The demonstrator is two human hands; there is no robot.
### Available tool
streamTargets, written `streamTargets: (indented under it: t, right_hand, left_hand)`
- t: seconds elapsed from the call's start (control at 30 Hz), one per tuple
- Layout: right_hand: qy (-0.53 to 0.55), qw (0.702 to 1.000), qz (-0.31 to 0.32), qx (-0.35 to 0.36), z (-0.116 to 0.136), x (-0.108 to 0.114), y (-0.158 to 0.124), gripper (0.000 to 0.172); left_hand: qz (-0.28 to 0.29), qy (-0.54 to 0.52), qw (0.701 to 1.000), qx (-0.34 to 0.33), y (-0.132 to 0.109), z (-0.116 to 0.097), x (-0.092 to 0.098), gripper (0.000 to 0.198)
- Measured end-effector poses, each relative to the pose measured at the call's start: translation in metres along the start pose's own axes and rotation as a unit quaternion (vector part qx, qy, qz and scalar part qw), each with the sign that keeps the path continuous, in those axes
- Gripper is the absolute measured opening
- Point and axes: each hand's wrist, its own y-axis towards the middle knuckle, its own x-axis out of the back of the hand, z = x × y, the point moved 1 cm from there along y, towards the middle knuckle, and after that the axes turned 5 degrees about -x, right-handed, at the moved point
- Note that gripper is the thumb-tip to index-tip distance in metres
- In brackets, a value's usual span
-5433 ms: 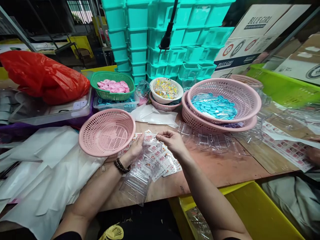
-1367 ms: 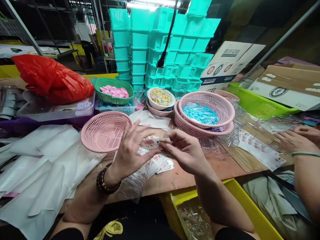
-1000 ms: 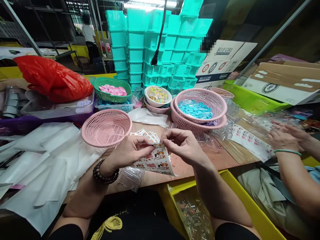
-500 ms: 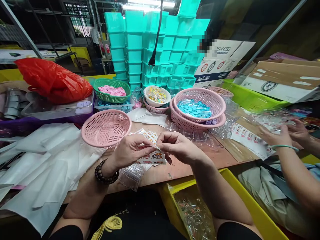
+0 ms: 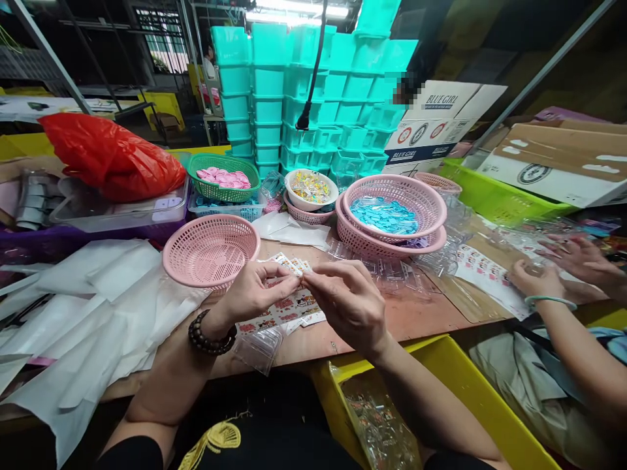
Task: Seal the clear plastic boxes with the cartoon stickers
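My left hand [image 5: 262, 287], with a dark beaded bracelet on the wrist, pinches a small white piece [image 5: 300, 275] between thumb and forefinger. My right hand [image 5: 350, 303] meets it there, its thumb and fingers closed on the same piece, which is mostly hidden by the fingertips. Below and behind both hands are printed sticker sheets [image 5: 287, 312] with cartoon cats and pink-red designs, partly covered by my fingers. A clear plastic blister case [image 5: 262, 349] lies at the table's front edge beside the sheets.
A pink basket [image 5: 213, 251] stands left of the sheets, near white film [image 5: 112, 307]. Stacked pink baskets [image 5: 392, 196] hold blue pieces. A yellow crate [image 5: 470, 385] with clear packs sits below the table edge. At right, a co-worker's hands [image 5: 539, 277] are near another printed sheet [image 5: 482, 271].
The printed sheet that was raised between my hands now shows lower, behind them. My right hand has turned, its fingers closing toward my left fingertips. The co-worker's hands have moved apart.
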Motion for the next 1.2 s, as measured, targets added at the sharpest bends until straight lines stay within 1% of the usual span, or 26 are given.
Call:
streamTargets:
  t: [0.07,0.13,0.2,0.27,0.33,0.4,0.47,0.57,0.7,0.9,1.0,1.1,1.17,1.2]
  right_hand:
    - [-0.095,0.992,-0.048,0.073,-0.002,-0.001,-0.005,0.037]
    - [-0.172,0.97,-0.093,0.141,-0.004,-0.001,-0.008,0.036]
    - [-0.212,0.95,-0.121,0.192,-0.005,-0.001,-0.01,0.033]
    - [-0.222,0.941,-0.129,0.22,-0.007,-0.002,-0.009,0.029]
    - [-0.221,0.941,-0.12,0.227,-0.009,-0.002,-0.007,0.023]
    - [-0.205,0.948,-0.099,0.224,-0.011,-0.002,-0.004,0.018]
    - [-0.169,0.959,-0.077,0.213,-0.014,-0.001,-0.002,0.02]
    - [-0.134,0.967,-0.066,0.207,-0.016,0.0,-0.001,0.02]
    - [-0.166,0.947,-0.083,0.261,-0.014,0.002,-0.001,0.015]
    - [-0.169,0.925,-0.135,0.312,-0.012,0.003,0.004,0.016]
    - [-0.169,0.92,-0.152,0.32,-0.016,-0.001,0.007,0.021]
    - [-0.176,0.914,-0.158,0.33,-0.016,-0.006,0.001,0.032]
    - [-0.177,0.916,-0.152,0.327,-0.01,-0.004,-0.011,0.041]
    - [-0.164,0.929,-0.139,0.301,-0.006,0.0,-0.019,0.044]
  left_hand:
    - [0.005,-0.075,0.996,0.039,0.0,-0.003,-0.002,0.032]
    - [0.007,-0.147,0.986,0.079,0.0,-0.005,-0.004,0.036]
    - [-0.007,-0.191,0.976,0.101,-0.001,-0.005,-0.006,0.038]
    - [-0.026,-0.207,0.972,0.104,-0.002,-0.004,-0.007,0.038]
    - [-0.028,-0.209,0.973,0.098,-0.002,-0.005,-0.009,0.039]
    - [-0.003,-0.203,0.974,0.101,-0.002,-0.009,-0.01,0.043]
    - [0.02,-0.182,0.978,0.103,-0.002,-0.013,-0.01,0.047]
    - [0.021,-0.132,0.987,0.089,-0.001,-0.017,-0.009,0.049]
    - [0.026,-0.086,0.994,0.064,-0.001,-0.017,-0.007,0.05]
    - [0.045,-0.139,0.985,0.086,-0.003,-0.013,-0.004,0.044]
    - [0.051,-0.158,0.981,0.096,-0.005,-0.008,-0.001,0.041]
    - [0.057,-0.154,0.983,0.087,-0.007,-0.004,-0.002,0.037]
    - [0.039,-0.13,0.988,0.08,-0.009,-0.005,-0.003,0.036]
    - [0.017,-0.116,0.99,0.075,-0.012,-0.006,-0.001,0.036]
